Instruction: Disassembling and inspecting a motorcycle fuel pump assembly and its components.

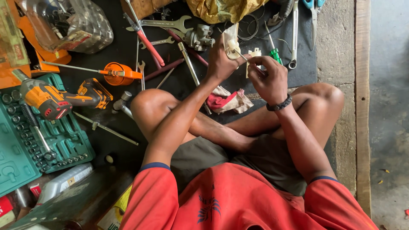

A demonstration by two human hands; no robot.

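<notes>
Black mat (119, 51) on concrete floor (336, 51) bears scattered tools under both hands.

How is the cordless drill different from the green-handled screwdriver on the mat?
The cordless drill is bulky, orange and black, and rests on the open green socket case at the left. The green-handled screwdriver is thin, lying on the black mat just beyond the right hand. Neither is held.
</notes>
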